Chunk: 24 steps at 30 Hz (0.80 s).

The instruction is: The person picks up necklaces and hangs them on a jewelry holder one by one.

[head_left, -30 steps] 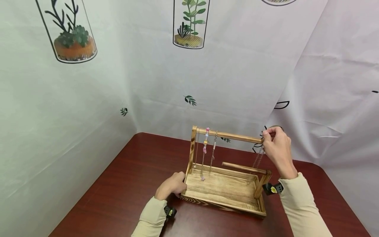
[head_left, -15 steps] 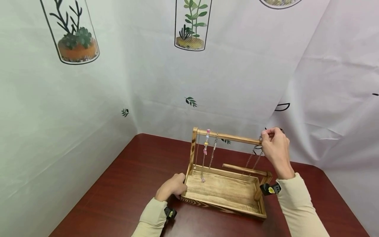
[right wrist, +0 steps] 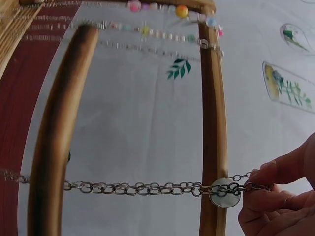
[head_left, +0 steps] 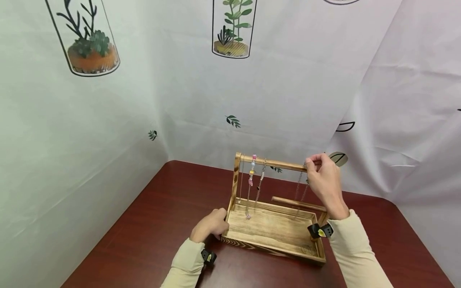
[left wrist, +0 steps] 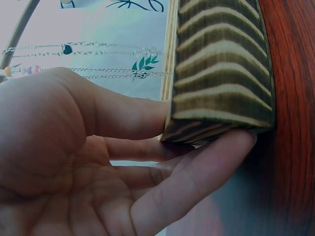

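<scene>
A wooden jewelry stand (head_left: 266,230) has a shallow tray, a long upper bar (head_left: 282,164) and a shorter lower bar (head_left: 297,203). My left hand (head_left: 210,225) grips the tray's left front corner; in the left wrist view the thumb lies at the rim and a finger reaches beneath the striped side (left wrist: 221,69). At the upper bar's right part, my right hand (head_left: 325,180) pinches a silver chain necklace (right wrist: 142,188) between thumb and fingers. The chain hangs down past the lower bar, and a round clear disc (right wrist: 225,199) on it lies against the upper bar.
Toward the bar's left end hang a colorful beaded necklace (head_left: 251,173), a chain with pale beads (head_left: 262,175) and a thin chain (head_left: 241,180). The stand rests on a dark red table (head_left: 144,224). Behind it hangs a pale printed cloth (head_left: 295,100).
My right hand has shifted left along the upper bar, carrying the silver chain necklace with it. My left hand has kept its grip on the tray corner.
</scene>
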Each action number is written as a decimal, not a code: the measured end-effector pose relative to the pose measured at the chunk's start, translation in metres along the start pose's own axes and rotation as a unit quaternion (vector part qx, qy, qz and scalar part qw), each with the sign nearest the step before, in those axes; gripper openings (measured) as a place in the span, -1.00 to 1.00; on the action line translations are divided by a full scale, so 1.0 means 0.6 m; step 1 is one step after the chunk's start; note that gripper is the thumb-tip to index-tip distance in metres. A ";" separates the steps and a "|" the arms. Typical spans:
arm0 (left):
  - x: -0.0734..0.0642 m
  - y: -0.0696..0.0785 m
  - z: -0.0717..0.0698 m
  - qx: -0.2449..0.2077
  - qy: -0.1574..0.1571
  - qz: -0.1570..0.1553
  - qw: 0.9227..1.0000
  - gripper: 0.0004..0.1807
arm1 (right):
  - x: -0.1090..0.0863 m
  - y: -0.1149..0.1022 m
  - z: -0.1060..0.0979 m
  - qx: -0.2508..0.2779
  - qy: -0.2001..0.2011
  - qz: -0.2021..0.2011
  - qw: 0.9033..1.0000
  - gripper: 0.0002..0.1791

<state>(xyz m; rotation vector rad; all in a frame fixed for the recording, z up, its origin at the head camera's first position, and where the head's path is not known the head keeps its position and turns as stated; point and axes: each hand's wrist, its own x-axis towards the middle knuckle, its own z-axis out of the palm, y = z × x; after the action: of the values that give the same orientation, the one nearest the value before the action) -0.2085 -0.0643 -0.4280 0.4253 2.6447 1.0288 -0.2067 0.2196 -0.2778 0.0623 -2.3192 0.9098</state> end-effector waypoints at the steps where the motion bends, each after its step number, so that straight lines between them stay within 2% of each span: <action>1: 0.001 0.000 0.000 0.001 0.000 0.001 1.000 -0.86 | -0.002 -0.003 0.003 0.003 -0.002 0.001 1.000 -0.77; 7: 0.003 -0.001 0.001 0.001 0.000 0.001 1.000 -0.87 | -0.008 -0.023 0.033 0.031 -0.011 -0.002 0.999 -0.81; 12: 0.002 -0.003 0.003 -0.004 0.006 0.006 1.000 -0.87 | -0.014 -0.042 0.055 0.075 -0.036 -0.007 0.997 -0.85; 18: -0.001 -0.003 0.003 -0.010 0.005 0.010 1.000 -0.87 | -0.025 -0.056 0.070 0.098 -0.052 -0.020 0.994 -0.86; 24: 0.001 0.000 -0.002 0.001 -0.005 -0.001 1.000 -0.88 | -0.032 -0.057 0.077 0.110 -0.057 -0.027 0.992 -0.86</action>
<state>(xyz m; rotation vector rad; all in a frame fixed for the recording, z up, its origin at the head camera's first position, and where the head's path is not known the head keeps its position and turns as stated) -0.2095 -0.0647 -0.4273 0.4275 2.6357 1.0217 -0.2077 0.1611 -0.2943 0.2740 -2.2996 1.1573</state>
